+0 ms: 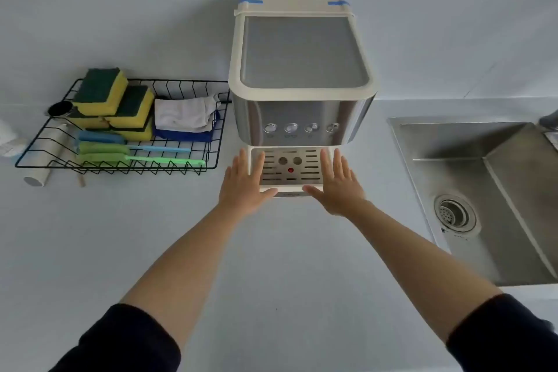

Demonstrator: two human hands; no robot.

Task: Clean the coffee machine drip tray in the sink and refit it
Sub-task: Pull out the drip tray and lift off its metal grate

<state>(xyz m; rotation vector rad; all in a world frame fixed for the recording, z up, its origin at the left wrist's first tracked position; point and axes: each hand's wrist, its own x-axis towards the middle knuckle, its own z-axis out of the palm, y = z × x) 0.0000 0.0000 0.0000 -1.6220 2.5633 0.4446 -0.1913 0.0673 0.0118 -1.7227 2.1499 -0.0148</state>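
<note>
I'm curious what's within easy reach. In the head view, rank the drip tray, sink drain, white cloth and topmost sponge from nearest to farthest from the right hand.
1. Drip tray, beside the right hand, just left of it.
2. Sink drain, off to the right.
3. White cloth, to the left.
4. Topmost sponge, far left, at the back.

Nothing legible; the label (291, 195) fronting the drip tray (288, 180) is blurred.

Wire rack (45, 142) left of coffee machine (302, 93), sink (483, 190) to its right
</note>
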